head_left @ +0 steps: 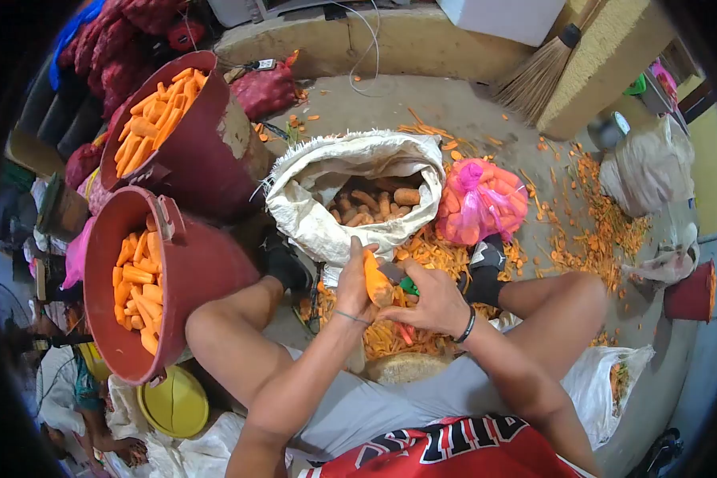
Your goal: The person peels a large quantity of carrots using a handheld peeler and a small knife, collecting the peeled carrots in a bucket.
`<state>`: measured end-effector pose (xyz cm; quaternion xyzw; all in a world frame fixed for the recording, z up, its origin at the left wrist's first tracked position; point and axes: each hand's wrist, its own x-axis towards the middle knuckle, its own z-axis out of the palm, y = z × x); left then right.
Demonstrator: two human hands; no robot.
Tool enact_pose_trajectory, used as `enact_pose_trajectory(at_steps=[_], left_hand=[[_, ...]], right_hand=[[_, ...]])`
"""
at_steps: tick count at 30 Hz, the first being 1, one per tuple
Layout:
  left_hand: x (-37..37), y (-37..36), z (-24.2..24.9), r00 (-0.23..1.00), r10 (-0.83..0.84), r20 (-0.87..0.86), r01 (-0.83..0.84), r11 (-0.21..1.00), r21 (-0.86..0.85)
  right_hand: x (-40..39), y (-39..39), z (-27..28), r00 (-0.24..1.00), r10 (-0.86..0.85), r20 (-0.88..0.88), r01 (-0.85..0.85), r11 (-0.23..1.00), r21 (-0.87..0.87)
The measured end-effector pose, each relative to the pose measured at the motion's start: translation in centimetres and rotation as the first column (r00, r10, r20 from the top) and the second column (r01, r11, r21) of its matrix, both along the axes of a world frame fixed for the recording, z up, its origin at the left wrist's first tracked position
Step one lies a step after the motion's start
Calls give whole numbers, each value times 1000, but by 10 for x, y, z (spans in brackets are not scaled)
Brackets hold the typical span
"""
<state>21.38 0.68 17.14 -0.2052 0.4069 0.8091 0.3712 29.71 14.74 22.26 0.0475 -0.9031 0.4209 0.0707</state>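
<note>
My left hand (354,288) is closed around a bright orange carrot (377,282), mostly peeled, with its thick end pointing toward me. Close against it, my right hand (432,301) grips a green-handled knife (409,285); its dark blade lies by the carrot's upper right side and is partly hidden. Just beyond both hands, an open white woven sack (303,209) holds several unpeeled, brownish carrots (366,203). Orange peelings (434,259) are heaped on the floor beneath my hands and between my legs.
Two tilted red tubs of peeled carrots stand at left, one farther (215,151) and one nearer (203,279). A pink bag of carrots (486,203) sits right of the sack. Scattered peelings (589,227), a broom (538,76) and a red bucket (687,293) are at right. Another person's arm (95,426) shows lower left.
</note>
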Motion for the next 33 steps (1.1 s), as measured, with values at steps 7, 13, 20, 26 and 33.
enact_pose_trajectory(at_steps=[7, 13, 20, 26, 33], left_hand=[[5, 3, 13, 999, -30, 17, 30, 1000, -7], [5, 3, 11, 999, -14, -29, 14, 1000, -9], [9, 5, 19, 995, 2, -102, -1, 1000, 8], [10, 7, 18, 991, 27, -129, -31, 999, -27], [16, 13, 14, 981, 77, -176, -96, 990, -99]], right_hand=[[0, 3, 0, 999, 49, -18, -49, 999, 14], [5, 4, -3, 999, 23, -24, -23, 1000, -3], [3, 7, -3, 998, 33, -51, -31, 999, 35], [10, 6, -20, 994, 30, -104, -26, 999, 42], [29, -1, -34, 994, -25, -107, 25, 1000, 7]])
